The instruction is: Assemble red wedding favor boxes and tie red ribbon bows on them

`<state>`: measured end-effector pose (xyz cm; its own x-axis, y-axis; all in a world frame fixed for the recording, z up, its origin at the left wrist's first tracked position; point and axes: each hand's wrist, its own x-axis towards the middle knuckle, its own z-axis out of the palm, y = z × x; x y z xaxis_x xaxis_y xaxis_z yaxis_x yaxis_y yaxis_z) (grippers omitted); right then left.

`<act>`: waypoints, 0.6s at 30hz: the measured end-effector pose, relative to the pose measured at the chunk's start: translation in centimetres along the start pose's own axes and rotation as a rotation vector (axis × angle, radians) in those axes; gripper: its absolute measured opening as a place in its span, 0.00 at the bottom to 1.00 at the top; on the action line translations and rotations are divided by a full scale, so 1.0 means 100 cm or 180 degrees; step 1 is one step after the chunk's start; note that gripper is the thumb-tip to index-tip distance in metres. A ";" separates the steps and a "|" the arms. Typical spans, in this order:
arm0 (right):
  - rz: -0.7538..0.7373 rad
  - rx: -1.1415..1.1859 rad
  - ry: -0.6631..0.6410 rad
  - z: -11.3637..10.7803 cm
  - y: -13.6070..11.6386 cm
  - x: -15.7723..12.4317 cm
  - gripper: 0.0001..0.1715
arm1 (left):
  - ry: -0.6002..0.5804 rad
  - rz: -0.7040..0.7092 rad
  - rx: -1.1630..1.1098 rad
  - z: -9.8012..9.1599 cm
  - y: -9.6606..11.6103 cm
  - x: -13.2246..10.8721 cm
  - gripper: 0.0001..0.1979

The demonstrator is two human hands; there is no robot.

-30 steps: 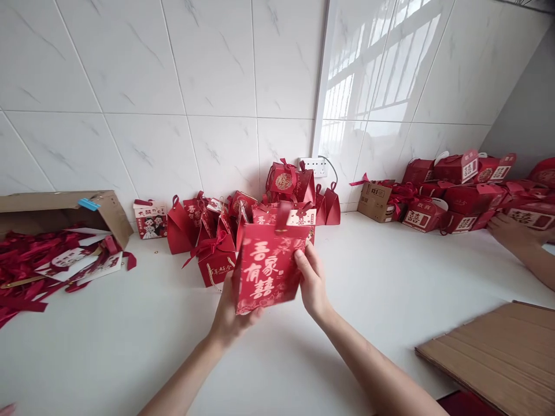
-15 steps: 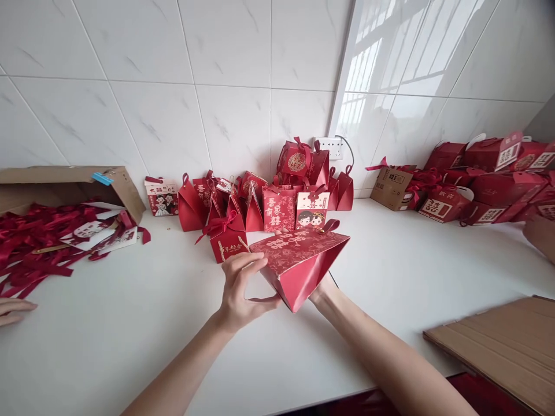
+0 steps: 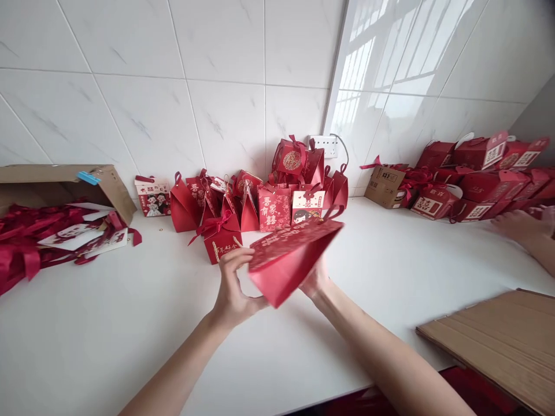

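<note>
I hold a red gift box [image 3: 291,260] with a printed pattern tipped on its side above the white counter [image 3: 130,323]. My left hand [image 3: 233,289] pinches its near left corner between fingers and thumb. My right hand [image 3: 317,280] is mostly hidden under and behind the box, supporting it from the right. A red ribbon loop [image 3: 332,212] sticks out of the box's far end. Just behind it stands a cluster of finished red gift boxes [image 3: 260,199] with ribbons.
An open cardboard carton [image 3: 65,185] with red ribbons [image 3: 26,242] and tags spilling out lies at the left. More red boxes [image 3: 472,179] are stacked at the right, where another person's hand [image 3: 520,228] reaches. A flat cardboard sheet [image 3: 494,346] lies at the near right. A wall socket [image 3: 323,145] sits in the corner.
The box went from upright with its lettered face towards me to tipped on its side, then shifted slightly. A hand at the far left edge has gone from view; the other person's hand is back at the right.
</note>
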<state>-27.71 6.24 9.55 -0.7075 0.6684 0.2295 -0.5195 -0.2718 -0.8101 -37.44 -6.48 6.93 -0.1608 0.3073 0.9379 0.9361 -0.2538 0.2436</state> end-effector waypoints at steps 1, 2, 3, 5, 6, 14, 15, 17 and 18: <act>0.0106 0.0118 -0.0091 0.001 -0.004 0.002 0.23 | -0.0049 -0.0199 -0.0108 0.000 -0.004 -0.002 0.37; 0.0183 0.0223 -0.0170 0.001 -0.006 0.003 0.22 | -0.0110 -0.0379 -0.0190 0.001 -0.007 -0.005 0.37; 0.0198 0.0288 -0.0221 0.001 -0.009 0.004 0.21 | -0.0185 -0.0565 -0.0257 0.001 -0.010 -0.008 0.36; 0.0041 0.0251 -0.0229 0.000 -0.011 0.005 0.21 | -0.0363 -0.0969 -0.0410 0.001 -0.012 -0.014 0.36; -0.0052 0.0197 -0.0214 0.000 -0.012 0.005 0.21 | -0.0459 -0.1172 -0.0519 0.002 -0.012 -0.016 0.36; -0.0860 -0.0296 -0.0035 0.007 -0.021 -0.006 0.21 | -0.0735 -0.1616 -0.1403 0.003 -0.008 -0.020 0.35; -0.0957 -0.0371 0.0034 0.008 -0.023 -0.008 0.21 | -0.0770 -0.1677 -0.1433 0.003 -0.008 -0.021 0.35; -0.1015 -0.0476 0.0127 0.010 -0.024 -0.011 0.22 | -0.0796 -0.1749 -0.1418 0.004 -0.009 -0.024 0.36; -0.1002 -0.0517 0.0144 0.011 -0.025 -0.011 0.22 | -0.0800 -0.1762 -0.1390 0.005 -0.009 -0.025 0.36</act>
<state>-26.16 5.41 11.89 -0.5011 0.7329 0.4603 -0.6232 0.0635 -0.7795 -37.76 -6.61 4.21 -0.4468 0.6829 0.5779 0.5212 -0.3262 0.7886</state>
